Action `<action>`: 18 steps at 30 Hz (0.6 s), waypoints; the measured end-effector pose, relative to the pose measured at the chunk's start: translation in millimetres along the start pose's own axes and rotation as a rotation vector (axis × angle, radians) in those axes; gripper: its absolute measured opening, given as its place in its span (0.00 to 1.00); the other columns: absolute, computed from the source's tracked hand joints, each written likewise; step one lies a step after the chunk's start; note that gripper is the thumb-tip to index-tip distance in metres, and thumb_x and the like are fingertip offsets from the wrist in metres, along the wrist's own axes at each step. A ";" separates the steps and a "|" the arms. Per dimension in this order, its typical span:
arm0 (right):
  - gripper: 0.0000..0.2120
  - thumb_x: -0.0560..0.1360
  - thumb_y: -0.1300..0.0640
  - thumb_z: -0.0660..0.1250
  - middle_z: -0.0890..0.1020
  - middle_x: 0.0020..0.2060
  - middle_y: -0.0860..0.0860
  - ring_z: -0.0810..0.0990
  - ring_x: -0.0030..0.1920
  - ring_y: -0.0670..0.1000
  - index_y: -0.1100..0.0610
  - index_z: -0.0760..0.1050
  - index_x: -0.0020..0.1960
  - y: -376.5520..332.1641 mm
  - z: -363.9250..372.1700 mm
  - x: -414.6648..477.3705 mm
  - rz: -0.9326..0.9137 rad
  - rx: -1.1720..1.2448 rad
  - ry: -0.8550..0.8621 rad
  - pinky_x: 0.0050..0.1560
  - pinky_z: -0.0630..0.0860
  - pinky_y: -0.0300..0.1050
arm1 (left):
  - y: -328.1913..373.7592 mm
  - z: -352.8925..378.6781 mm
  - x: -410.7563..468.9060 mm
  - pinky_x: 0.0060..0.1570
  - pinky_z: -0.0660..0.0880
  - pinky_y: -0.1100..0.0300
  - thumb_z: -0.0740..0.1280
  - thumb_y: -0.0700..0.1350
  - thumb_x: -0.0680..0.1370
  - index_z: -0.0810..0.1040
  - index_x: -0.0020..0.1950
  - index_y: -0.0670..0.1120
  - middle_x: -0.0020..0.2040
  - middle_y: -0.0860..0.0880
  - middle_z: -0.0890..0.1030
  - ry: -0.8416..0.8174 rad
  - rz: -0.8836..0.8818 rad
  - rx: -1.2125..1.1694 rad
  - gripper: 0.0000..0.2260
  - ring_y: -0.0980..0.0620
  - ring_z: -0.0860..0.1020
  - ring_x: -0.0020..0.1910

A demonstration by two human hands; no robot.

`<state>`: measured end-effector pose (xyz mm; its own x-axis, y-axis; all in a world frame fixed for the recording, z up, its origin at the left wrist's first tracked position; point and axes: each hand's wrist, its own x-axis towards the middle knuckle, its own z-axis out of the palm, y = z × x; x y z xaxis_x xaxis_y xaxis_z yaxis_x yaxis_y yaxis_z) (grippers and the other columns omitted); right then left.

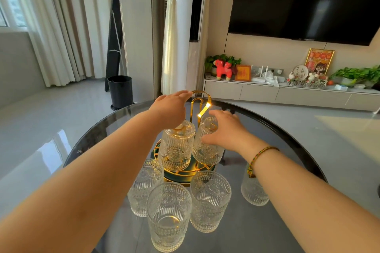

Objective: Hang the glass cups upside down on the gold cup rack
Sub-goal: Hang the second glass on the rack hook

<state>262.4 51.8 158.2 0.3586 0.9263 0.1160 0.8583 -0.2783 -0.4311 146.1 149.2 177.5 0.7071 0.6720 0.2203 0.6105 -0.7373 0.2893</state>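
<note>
The gold cup rack (202, 99) stands on a green round base (178, 178) in the middle of the dark glass table (287, 135). Two embossed glass cups hang upside down on it: one at the left (177, 146), one at the right (206, 150). My left hand (170, 109) rests on the rack's top handle loop. My right hand (224, 129) is wrapped around the right hanging cup. Several more cups stand upright in front: one at the near centre (167, 215), one right of it (208, 199), one at the left (144, 187), one under my right forearm (254, 189).
The round table's far rim curves behind the rack. A black bin (120, 91) stands on the floor at the back left. A TV cabinet (287, 92) with plants and ornaments runs along the right wall under a large dark screen (304, 0).
</note>
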 end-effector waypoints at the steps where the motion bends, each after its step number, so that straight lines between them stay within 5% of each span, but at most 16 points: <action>1: 0.35 0.65 0.52 0.69 0.64 0.68 0.57 0.58 0.67 0.59 0.56 0.58 0.68 -0.4 2.3 1.1 0.005 -0.015 -0.004 0.63 0.63 0.51 | 0.0 0.6 0.1 0.70 0.54 0.47 0.53 0.35 0.76 0.53 0.71 0.48 0.74 0.49 0.56 0.003 0.001 -0.002 0.24 0.45 0.59 0.71; 12: 0.34 0.67 0.49 0.67 0.63 0.69 0.56 0.58 0.68 0.59 0.58 0.58 0.68 2.3 9.0 -0.6 0.034 -0.013 0.013 0.65 0.62 0.52 | -2.9 2.6 -2.6 0.71 0.50 0.47 0.53 0.36 0.76 0.49 0.71 0.49 0.75 0.50 0.52 -0.016 0.008 0.047 0.26 0.46 0.54 0.72; 18: 0.32 0.68 0.51 0.67 0.63 0.69 0.52 0.56 0.69 0.53 0.54 0.58 0.69 27.4 9.2 -43.3 -0.028 0.182 0.237 0.67 0.56 0.47 | -3.0 2.1 -2.4 0.71 0.52 0.46 0.53 0.38 0.77 0.49 0.71 0.49 0.75 0.49 0.53 -0.022 -0.004 0.032 0.25 0.45 0.55 0.72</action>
<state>266.9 6.4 133.1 0.4300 0.8418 0.3264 0.7968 -0.1838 -0.5756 143.4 149.7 174.2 0.7121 0.6734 0.1987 0.6241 -0.7367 0.2604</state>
